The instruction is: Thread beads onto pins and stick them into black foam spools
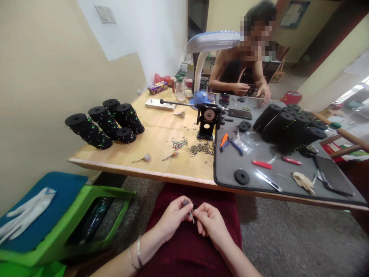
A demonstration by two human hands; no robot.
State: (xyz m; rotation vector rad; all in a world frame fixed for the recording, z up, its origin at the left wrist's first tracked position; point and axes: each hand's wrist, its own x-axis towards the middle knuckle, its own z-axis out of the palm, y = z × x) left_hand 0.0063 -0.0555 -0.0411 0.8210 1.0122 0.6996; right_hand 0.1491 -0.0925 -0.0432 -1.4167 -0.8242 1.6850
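Note:
Both my hands rest over my lap, below the table's front edge. My left hand (173, 214) and my right hand (211, 224) are pinched together on a small thin grey piece (191, 214) held between their fingertips. I cannot make out exactly what the piece is. Bangles circle my left wrist. A dark red cloth (187, 250) covers my lap under the hands.
A wooden table (155, 134) carries stacks of black foam discs (103, 123), a hand-crank winder (208, 119), scattered beads and metal bits (198, 148), and a grey mat (259, 169) with pliers, tools and black rolls. Another person sits opposite. A green stool (72, 227) with a white glove stands left.

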